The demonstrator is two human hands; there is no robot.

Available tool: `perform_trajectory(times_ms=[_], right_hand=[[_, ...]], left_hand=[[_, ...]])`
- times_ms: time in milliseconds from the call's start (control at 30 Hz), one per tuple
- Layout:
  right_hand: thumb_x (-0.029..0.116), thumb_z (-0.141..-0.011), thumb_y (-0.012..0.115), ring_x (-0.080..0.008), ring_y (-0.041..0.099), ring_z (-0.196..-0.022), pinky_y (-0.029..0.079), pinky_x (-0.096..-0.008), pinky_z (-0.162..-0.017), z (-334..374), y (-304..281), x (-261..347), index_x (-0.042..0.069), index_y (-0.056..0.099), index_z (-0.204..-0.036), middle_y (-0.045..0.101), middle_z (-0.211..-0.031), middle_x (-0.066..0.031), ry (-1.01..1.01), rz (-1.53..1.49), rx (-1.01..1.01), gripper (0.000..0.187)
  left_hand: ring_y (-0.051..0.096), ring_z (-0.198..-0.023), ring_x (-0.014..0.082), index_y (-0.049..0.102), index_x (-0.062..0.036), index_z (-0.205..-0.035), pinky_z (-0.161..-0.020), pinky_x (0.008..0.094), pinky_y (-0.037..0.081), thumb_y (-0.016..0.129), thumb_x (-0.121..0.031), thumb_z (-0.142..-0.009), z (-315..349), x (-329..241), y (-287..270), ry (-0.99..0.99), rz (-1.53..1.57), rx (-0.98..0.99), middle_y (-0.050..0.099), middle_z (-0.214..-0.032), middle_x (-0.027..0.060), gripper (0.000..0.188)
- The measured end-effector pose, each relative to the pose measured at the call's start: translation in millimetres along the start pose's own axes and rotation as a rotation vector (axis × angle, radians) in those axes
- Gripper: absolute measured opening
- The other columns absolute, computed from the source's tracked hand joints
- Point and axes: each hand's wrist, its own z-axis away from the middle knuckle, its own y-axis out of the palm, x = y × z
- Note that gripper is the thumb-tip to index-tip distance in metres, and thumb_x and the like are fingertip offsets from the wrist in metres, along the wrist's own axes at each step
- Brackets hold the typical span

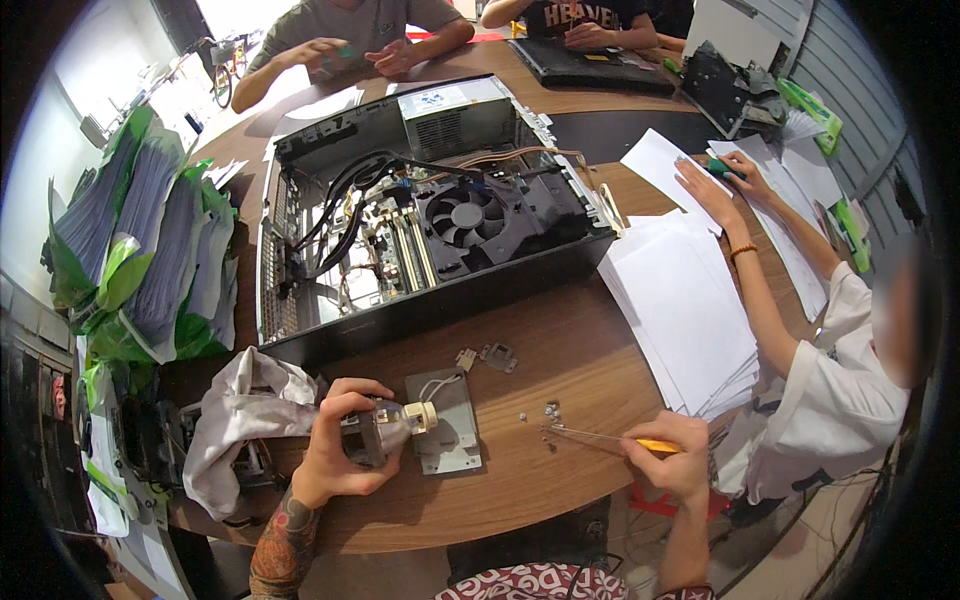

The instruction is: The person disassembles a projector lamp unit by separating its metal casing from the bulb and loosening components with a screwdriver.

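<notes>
My left hand (340, 445) is wrapped round a lamp bulb with a clear glass reflector (393, 430) and a cream-coloured base. Beside it, a grey metal plate (455, 445) lies flat on the wooden table, with white wires near its upper end. My right hand (682, 455) grips a screwdriver with a yellow-orange handle (657, 445). Its thin shaft points left, the tip close to several small screws (551, 411) on the table; whether it touches one I cannot tell. Two small metal parts, a flat grey bracket (498, 356) and a beige piece (466, 358), lie beyond the plate.
An opened desktop computer case (450, 305) with a fan stands ahead. Green-wrapped paper stacks (150, 230) and a grey cloth (240, 420) are at the left. White paper sheets (680, 310) lie at the right near another person's hands (710, 195). People sit opposite near a black laptop (590, 68).
</notes>
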Motion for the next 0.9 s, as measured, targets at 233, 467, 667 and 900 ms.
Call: perform_trajectory(times_ms=[233,467,667,900], right_hand=[[0.005,-0.068,0.080,-0.0166,0.059,-0.051,0.043,-0.0276,-0.049,1.5,-0.1,1.8,0.004,0.074,-0.075,0.064,-0.061,-0.0072,0.003,0.046,-0.010,0.010],[0.006,-0.068,0.080,-0.0167,0.059,-0.050,0.043,-0.0278,-0.048,1.6,0.0,-1.2,0.004,0.074,-0.075,0.063,-0.061,-0.0071,0.004,0.042,0.005,0.010],[0.006,-0.068,0.080,-0.0166,0.059,-0.050,0.043,-0.0279,-0.048,1.2,-1.1,-0.4,0.004,0.073,-0.074,0.063,-0.060,-0.0071,0.006,0.041,0.017,0.009],[0.005,-0.068,0.079,-0.0165,0.059,-0.051,0.044,-0.0276,-0.049,-1.1,0.6,3.9,0.004,0.073,-0.074,0.063,-0.060,-0.0072,0.006,0.027,0.016,0.009]], left_hand=[[0.053,-0.104,0.0288,0.036,-0.0085,-0.116,-0.089,0.0397,0.046,0.075,0.001,-0.062,1.6,1.6,-1.3,-0.007,0.000,0.013,0.050,-0.115,0.0210,0.068],[0.054,-0.104,0.0290,0.035,-0.0082,-0.116,-0.089,0.0396,0.046,0.077,0.001,-0.061,-1.1,-0.2,-0.6,0.002,-0.002,0.014,0.050,-0.115,0.0210,0.070],[0.058,-0.100,0.0322,0.039,-0.0081,-0.119,-0.085,0.0417,0.049,0.078,0.002,-0.058,0.8,2.7,1.8,0.009,0.003,-0.033,0.057,-0.112,0.0221,0.073],[0.058,-0.101,0.0317,0.040,-0.0080,-0.119,-0.085,0.0407,0.048,0.079,0.001,-0.059,-0.9,3.1,-0.3,0.045,-0.029,-0.033,0.057,-0.112,0.0214,0.072]])
